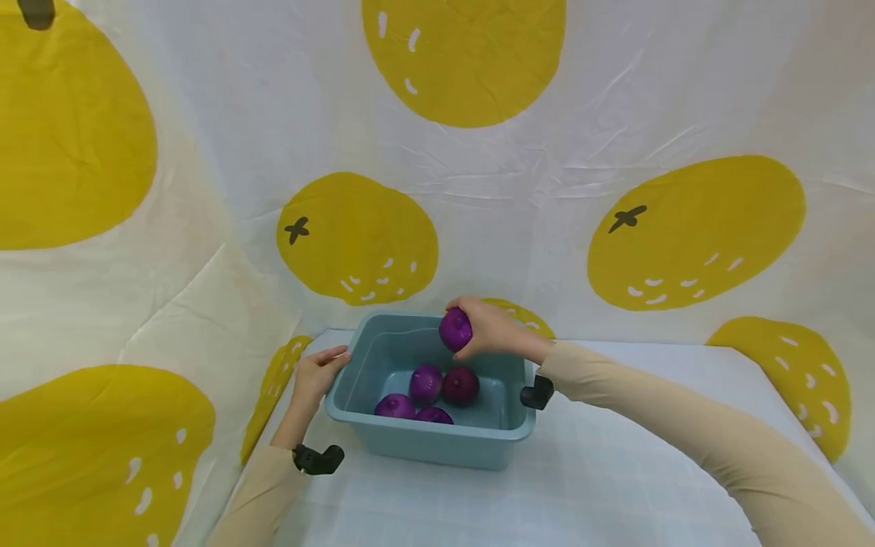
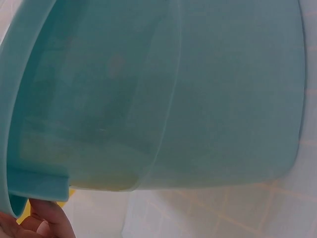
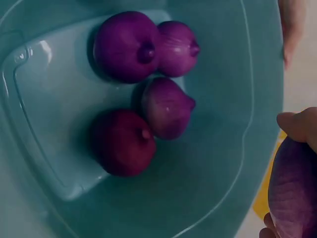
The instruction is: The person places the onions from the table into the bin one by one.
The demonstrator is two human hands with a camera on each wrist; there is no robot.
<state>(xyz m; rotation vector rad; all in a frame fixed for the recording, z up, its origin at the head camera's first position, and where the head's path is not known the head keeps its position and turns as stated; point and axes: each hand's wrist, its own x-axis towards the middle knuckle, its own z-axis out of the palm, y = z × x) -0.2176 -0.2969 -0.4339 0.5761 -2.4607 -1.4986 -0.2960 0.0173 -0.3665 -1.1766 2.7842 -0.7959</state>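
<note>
A purple onion is gripped in my right hand, held above the far right part of a blue-green plastic basin. In the right wrist view, the held onion shows at the right edge between thumb and fingers. My left hand holds the basin's left rim; its fingers show under the rim in the left wrist view. Several onions lie on the basin floor: a purple onion beside a darker red onion, with others near the front left wall.
The basin stands on a table with a pale cloth. Behind and to the left hangs a white curtain with big yellow fruit prints. Dark wrist devices sit on both sleeves.
</note>
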